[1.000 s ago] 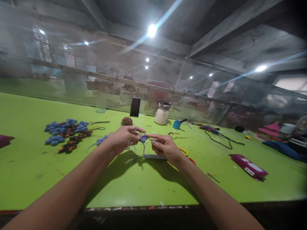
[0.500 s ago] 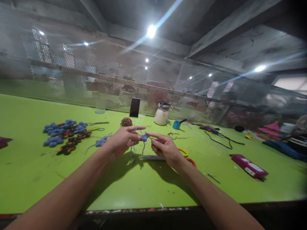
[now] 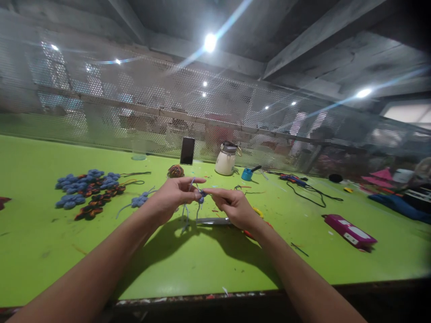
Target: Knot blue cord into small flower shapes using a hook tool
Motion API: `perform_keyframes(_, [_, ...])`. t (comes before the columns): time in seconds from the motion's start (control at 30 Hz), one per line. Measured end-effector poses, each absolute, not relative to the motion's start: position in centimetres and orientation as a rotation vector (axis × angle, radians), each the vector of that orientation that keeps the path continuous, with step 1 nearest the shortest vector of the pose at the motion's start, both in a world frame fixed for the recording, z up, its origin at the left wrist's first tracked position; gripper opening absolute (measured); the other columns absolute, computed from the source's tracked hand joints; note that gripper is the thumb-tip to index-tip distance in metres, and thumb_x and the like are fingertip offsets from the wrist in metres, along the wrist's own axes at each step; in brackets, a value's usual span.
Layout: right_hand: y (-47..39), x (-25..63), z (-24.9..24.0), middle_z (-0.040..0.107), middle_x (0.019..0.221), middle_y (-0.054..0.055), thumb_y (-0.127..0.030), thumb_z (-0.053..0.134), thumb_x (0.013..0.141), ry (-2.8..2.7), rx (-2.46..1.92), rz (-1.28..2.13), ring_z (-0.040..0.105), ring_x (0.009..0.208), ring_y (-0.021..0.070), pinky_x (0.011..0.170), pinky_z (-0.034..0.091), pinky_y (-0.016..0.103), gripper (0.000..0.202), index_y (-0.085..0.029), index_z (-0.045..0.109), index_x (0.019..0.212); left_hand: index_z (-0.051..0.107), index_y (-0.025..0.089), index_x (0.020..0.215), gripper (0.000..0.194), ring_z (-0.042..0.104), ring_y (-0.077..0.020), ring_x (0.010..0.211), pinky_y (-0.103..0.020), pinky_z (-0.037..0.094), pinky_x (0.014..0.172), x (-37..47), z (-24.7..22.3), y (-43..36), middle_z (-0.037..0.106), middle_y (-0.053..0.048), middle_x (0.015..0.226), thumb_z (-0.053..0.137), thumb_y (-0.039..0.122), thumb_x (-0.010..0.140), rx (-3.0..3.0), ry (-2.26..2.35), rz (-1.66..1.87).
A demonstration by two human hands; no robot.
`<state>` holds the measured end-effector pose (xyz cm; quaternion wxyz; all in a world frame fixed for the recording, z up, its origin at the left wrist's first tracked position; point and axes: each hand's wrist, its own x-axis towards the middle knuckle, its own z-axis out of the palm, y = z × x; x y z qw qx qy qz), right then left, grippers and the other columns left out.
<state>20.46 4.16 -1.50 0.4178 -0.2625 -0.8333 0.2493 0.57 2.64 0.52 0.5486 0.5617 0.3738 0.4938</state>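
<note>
While the left hand pinches a small blue yarn piece in the head view, the right hand points its index finger to it, other fingers curled; cannot tell whether they grip anything. Piece held above green table, near scissors.

The smooth lime-green desk before me looks faintly glossy, the small blue yarn piece matt, the long silver scissor blade shiny metal.
</note>
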Motion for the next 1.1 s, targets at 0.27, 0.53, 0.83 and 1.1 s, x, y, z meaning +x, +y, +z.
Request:
perform_keyframes(0.27, [3.9,20.7,-1.1,0.07,0.092,0.004,-0.005,0.045,0.082,-2.308,-0.779,0.344,0.057,0.073,0.0141,0.068,0.043,0.026,0.049,-0.026,0.055,0.126,0.067,0.012,0.101,0.046,0.054,-0.012,0.059,-0.029,0.039,0.067,0.7,0.5,2.8,0.059,0.003,0.063,0.072,0.012,0.056,1.339,0.992,1.31])
perform_keyframes(0.53, [3.3,20.1,-1.0,0.07,0.096,0.007,-0.006,0.043,0.083,-2.287,-0.857,0.246,0.058,0.078,0.0149,0.071,0.043,0.028,0.047,-0.024,0.056,0.125,0.066,0.011,0.102,0.046,0.051,-0.0106,0.058,-0.028,0.039,0.065,1.3,0.5,2.7,0.056,0.004,0.061,0.074,0.015,0.057,1.412,0.999,1.336])
perform_keyframes(0.83, [3.5,19.4,-1.5,0.038,0.058,-0.004,-0.016,0.047,0.083,-1.954,-0.785,0.828,0.026,0.051,0.0082,0.049,0.028,0.022,0.037,-0.018,0.063,0.116,0.063,0.01,0.106,0.049,0.054,-0.0121,0.062,-0.03,0.041,0.069,1.2,0.8,2.3,0.059,0.003,0.064,0.073,0.012,0.058,1.361,0.938,1.348])
perform_keyframes(1.1, [3.4,19.1,-1.3,0.028,0.05,-0.009,-0.029,0.06,0.076,-1.664,-0.771,1.263,0.022,0.043,0.0052,0.041,0.015,0.021,0.047,-0.009,0.059,0.119,0.038,0.012,0.135,0.085,0.057,-0.0139,0.063,-0.029,0.041,0.065,1.1,1.4,2.0,0.062,0.002,0.064,0.073,0.006,0.058,1.299,0.945,1.29])
